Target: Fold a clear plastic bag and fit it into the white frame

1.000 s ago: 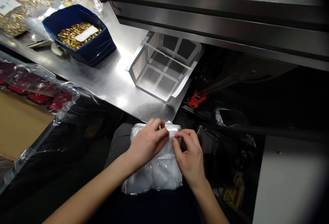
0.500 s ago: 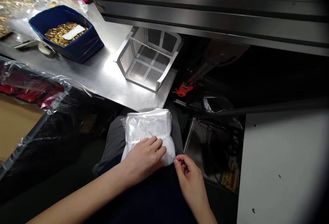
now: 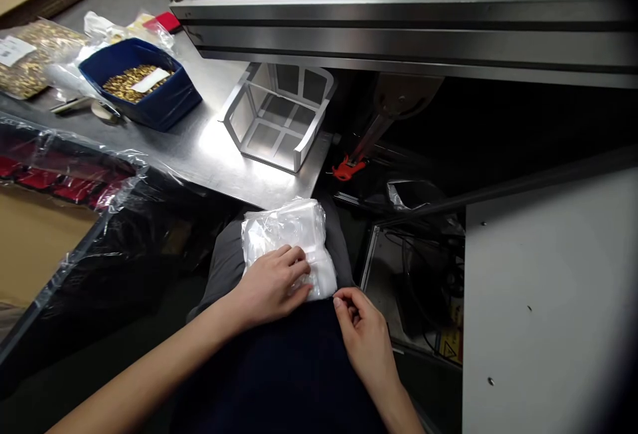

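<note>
A stack of clear plastic bags (image 3: 289, 234) lies on my lap, below the edge of the steel table (image 3: 209, 155). My left hand (image 3: 272, 281) rests flat on the near end of the stack, fingers stretched over it. My right hand (image 3: 361, 334) sits at the stack's near right corner, thumb and forefinger pinched together at the bag edge; what they hold is too small to see.
A white plastic rack (image 3: 279, 121) stands on the table near its corner. Farther left a blue tray (image 3: 149, 88) holds small brass parts, with bagged brass parts (image 3: 30, 62) behind. A plastic-wrapped carton (image 3: 54, 181) sits at left, a white panel (image 3: 548, 301) at right.
Both hands slid from the far end of the bag stack to its near end. The view shifted, so the table and rack sit farther left and higher.
</note>
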A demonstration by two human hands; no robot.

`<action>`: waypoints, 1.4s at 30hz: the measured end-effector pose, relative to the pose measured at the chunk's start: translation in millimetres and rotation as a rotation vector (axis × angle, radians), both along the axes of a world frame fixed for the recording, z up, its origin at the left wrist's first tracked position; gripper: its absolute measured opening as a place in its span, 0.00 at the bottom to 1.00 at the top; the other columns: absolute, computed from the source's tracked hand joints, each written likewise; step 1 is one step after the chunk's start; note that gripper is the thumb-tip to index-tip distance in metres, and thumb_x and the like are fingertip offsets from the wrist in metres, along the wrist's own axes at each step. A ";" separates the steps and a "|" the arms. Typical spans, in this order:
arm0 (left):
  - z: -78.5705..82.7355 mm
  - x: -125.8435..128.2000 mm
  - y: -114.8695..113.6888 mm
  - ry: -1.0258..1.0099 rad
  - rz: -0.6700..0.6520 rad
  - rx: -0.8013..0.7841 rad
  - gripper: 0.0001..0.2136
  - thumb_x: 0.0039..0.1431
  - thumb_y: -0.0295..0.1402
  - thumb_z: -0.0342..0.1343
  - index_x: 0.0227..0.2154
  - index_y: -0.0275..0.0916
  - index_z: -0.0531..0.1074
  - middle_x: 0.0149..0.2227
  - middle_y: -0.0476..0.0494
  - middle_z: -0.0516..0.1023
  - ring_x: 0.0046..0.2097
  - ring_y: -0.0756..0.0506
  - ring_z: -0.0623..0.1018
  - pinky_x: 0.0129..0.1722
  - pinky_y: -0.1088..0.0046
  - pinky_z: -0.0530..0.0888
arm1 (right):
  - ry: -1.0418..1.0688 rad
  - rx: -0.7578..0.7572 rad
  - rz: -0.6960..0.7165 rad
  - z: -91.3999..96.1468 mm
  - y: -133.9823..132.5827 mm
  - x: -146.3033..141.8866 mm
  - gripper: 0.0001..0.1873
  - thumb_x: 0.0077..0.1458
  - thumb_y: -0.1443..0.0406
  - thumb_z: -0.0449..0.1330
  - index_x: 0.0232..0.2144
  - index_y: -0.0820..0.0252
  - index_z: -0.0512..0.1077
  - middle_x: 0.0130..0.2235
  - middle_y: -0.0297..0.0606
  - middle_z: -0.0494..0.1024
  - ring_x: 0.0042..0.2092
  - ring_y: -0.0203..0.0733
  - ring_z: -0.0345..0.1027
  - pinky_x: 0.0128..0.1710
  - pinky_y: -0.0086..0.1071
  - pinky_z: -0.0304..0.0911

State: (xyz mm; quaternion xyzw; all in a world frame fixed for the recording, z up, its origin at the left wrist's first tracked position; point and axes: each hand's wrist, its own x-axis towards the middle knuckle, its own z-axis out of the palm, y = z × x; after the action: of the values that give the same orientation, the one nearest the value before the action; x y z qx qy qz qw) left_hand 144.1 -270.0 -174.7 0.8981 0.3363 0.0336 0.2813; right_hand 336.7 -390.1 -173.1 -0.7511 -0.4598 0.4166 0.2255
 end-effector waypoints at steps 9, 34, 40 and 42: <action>-6.2 7.7 5.2 0.039 0.076 -0.016 0.09 0.69 0.30 0.47 0.33 0.39 0.70 0.37 0.44 0.73 0.40 0.44 0.73 0.37 0.67 0.74 | -0.022 0.031 0.026 2.5 3.3 -3.6 0.11 0.66 0.59 0.53 0.35 0.54 0.73 0.34 0.32 0.77 0.30 0.37 0.67 0.31 0.30 0.61; -5.1 -24.0 6.6 -0.176 0.126 -0.313 0.11 0.70 0.33 0.46 0.40 0.39 0.74 0.42 0.43 0.70 0.43 0.45 0.72 0.42 0.68 0.71 | -0.140 0.050 0.112 10.3 49.6 -28.0 0.11 0.68 0.58 0.50 0.39 0.53 0.70 0.36 0.34 0.77 0.34 0.40 0.71 0.35 0.32 0.62; -0.6 -31.4 16.0 -0.249 0.105 -0.480 0.13 0.71 0.34 0.45 0.42 0.40 0.76 0.45 0.42 0.71 0.45 0.46 0.74 0.44 0.70 0.71 | 0.103 -0.202 0.125 16.4 54.0 -41.7 0.13 0.60 0.54 0.60 0.44 0.50 0.75 0.32 0.29 0.81 0.26 0.37 0.71 0.30 0.30 0.62; -0.6 -34.6 19.7 -0.245 0.068 -0.499 0.13 0.71 0.33 0.46 0.44 0.41 0.76 0.48 0.42 0.71 0.47 0.45 0.75 0.46 0.70 0.71 | 0.063 -0.197 0.123 14.9 60.5 -46.6 0.12 0.59 0.53 0.60 0.40 0.51 0.76 0.30 0.30 0.81 0.26 0.39 0.72 0.29 0.29 0.61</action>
State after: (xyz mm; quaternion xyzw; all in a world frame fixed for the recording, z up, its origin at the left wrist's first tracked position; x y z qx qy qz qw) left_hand 109.6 -250.3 -175.3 0.7787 0.3275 0.0674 0.5309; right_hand 290.1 -329.6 -158.3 -0.7267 -0.4545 0.4960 0.1391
